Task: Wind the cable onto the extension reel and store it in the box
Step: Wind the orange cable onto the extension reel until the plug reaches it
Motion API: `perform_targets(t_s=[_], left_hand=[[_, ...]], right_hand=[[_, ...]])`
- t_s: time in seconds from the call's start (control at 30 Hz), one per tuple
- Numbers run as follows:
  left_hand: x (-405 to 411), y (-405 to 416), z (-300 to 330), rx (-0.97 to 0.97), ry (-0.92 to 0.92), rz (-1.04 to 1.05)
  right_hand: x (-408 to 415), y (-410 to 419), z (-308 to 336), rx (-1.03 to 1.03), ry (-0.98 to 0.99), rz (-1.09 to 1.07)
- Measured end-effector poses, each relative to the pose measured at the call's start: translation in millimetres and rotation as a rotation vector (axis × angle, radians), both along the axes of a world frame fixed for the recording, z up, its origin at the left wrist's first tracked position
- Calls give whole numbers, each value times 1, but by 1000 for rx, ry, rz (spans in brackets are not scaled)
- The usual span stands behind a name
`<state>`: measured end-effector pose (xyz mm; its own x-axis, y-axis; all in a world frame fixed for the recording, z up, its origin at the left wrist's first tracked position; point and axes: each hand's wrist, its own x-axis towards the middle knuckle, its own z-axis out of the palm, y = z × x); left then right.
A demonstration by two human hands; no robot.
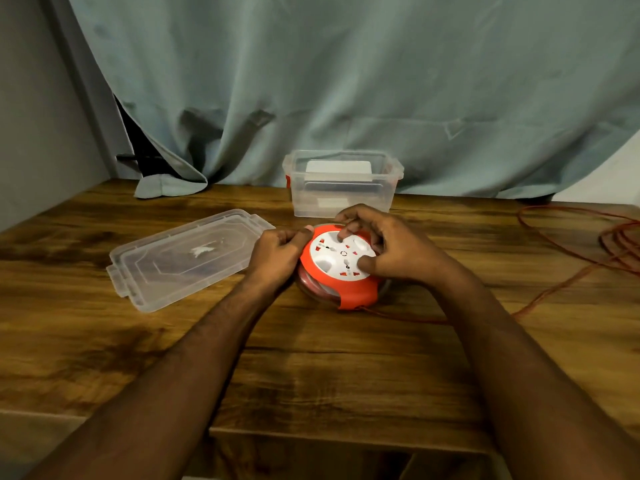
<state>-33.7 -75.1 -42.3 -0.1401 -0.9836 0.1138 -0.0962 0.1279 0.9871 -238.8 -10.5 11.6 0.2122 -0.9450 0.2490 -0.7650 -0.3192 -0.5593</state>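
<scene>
A round extension reel (341, 268) with an orange rim and a white socket face lies flat on the wooden table (311, 368). My left hand (277, 252) grips its left edge with curled fingers. My right hand (388, 244) rests on the white face, fingers and thumb curled onto it. A thin orange cable (561, 244) leaves the reel's front, runs right across the table and lies in loose loops at the right edge. Some cable is wound inside the reel. A clear plastic box (343, 183) stands open just behind the reel.
The box's clear lid (183, 256) lies flat to the left of the reel. A grey-green curtain (346, 81) hangs behind the table and drapes onto its back edge. The table's front edge runs below my forearms.
</scene>
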Motion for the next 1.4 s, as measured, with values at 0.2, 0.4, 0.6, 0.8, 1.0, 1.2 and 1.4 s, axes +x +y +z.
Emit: perform_targets(t_s=[0.2,0.4,0.6,0.8,1.0,1.2,1.4], left_hand=[[-1,0,0,8,-12,-9],[-1,0,1,16,-1,-5],[-3,4,1,-28,10,-14],[-1,4,2,-39,46,38],[1,0,-1,-85,61,59],[0,4,0,-131,76,39],[1,5,1,-114,81,26]], right_hand=[[-11,4,5,106,24,40],[-10,4,4,44,32,-2],[4,6,6,-150,163,-81],[-4,5,2,-71,118,4],[9,8,1,-161,228,-190],[29,5,-5,-265,287,-278],[31,6,-7,-284,250,-203]])
